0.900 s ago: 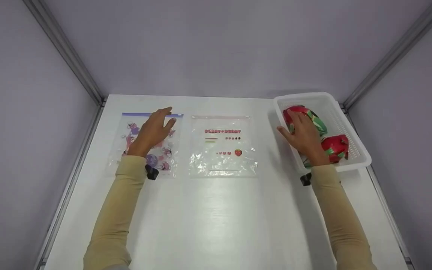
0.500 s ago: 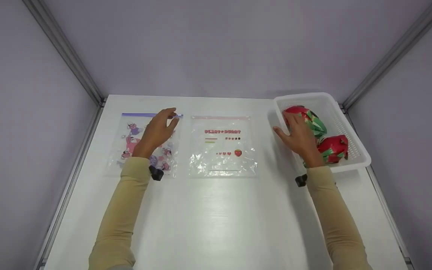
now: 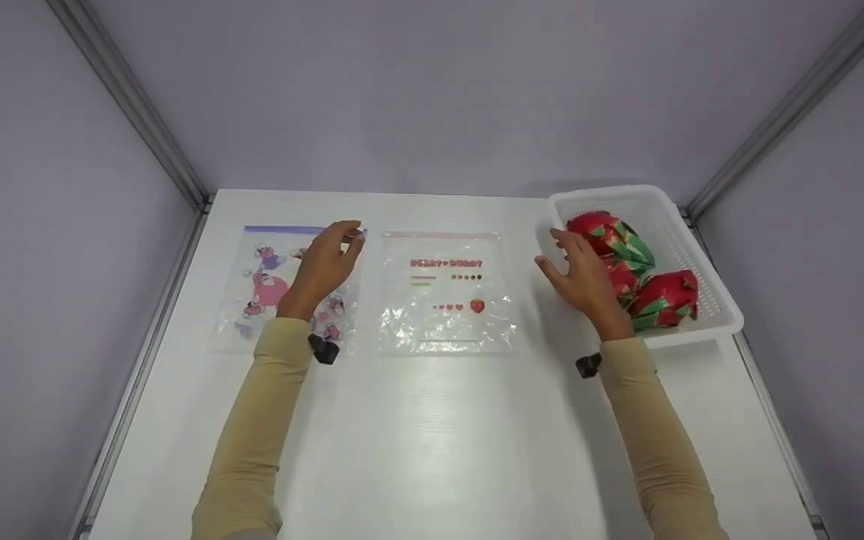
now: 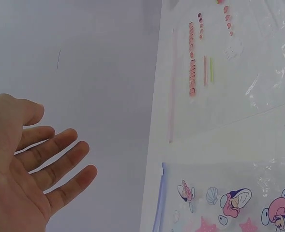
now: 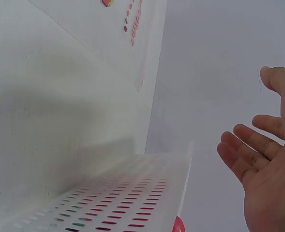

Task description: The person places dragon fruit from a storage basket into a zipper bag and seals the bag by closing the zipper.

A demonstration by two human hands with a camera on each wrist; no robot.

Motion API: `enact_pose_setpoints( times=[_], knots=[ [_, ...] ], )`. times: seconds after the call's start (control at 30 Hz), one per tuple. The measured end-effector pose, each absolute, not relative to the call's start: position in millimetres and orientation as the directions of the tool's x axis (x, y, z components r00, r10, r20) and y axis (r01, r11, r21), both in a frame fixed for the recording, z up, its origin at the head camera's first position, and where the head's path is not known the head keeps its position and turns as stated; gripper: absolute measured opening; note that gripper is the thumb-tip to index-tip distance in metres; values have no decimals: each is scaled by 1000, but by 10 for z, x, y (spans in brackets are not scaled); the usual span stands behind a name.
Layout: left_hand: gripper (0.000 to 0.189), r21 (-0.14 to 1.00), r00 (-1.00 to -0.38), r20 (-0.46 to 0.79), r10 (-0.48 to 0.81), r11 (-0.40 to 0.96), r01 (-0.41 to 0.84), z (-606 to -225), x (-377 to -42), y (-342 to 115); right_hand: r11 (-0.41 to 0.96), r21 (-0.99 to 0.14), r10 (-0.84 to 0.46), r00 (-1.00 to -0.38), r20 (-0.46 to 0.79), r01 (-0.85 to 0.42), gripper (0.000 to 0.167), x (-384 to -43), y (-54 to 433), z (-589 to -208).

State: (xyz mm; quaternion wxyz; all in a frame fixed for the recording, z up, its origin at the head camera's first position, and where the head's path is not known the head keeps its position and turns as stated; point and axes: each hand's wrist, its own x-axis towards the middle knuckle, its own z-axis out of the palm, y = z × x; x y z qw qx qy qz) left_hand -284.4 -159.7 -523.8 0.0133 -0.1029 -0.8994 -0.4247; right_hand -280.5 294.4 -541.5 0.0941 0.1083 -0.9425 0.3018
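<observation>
My left hand (image 3: 322, 268) is held over the clear zip bag with a purple slider strip (image 3: 271, 289), its fingers relaxed and nothing in them. Pink and purple cartoon figures are printed on that bag, and the hand covers part of it in the head view. My right hand (image 3: 584, 283), fingers loosely spread and holding nothing, hovers by the left wall of the white plastic basket (image 3: 724, 319). Inside the basket lie red and green packets shaped like dragon fruit (image 3: 668, 298); the right hand partly hides them.
Between the hands a second clear zip bag (image 3: 443, 292) with a pale pink strip and red lettering lies flat on the white table (image 3: 432, 435). Grey panel walls (image 3: 432, 97) enclose the table at the back and both sides.
Both hands have drifted inward: the left one slightly to the right, the right one leftward from over the basket to its left edge. Bags, basket and packets stay in place.
</observation>
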Motion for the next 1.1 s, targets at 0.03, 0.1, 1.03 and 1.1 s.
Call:
enact_pose_setpoints(
  times=[0.03,0.1,1.03,1.1],
  knots=[
    [47,764,-979,111,172,615,195,-5249,-2845,-1589,788,-556,-149,-958,246,-265,59,-2806,2931,-5422],
    [47,768,-979,111,172,611,194,-5272,-2847,-1569,777,-570,-149,-957,249,-269,58,-2810,2906,-5445],
    [37,841,-992,52,116,530,106,-5819,-2888,-1315,778,-604,-92,-982,164,-174,47,-2811,2624,-5944],
    [37,844,-993,40,108,529,92,-5864,-2878,-1290,783,-603,-82,-987,140,-150,47,-2793,2609,-5982]
  ],
)
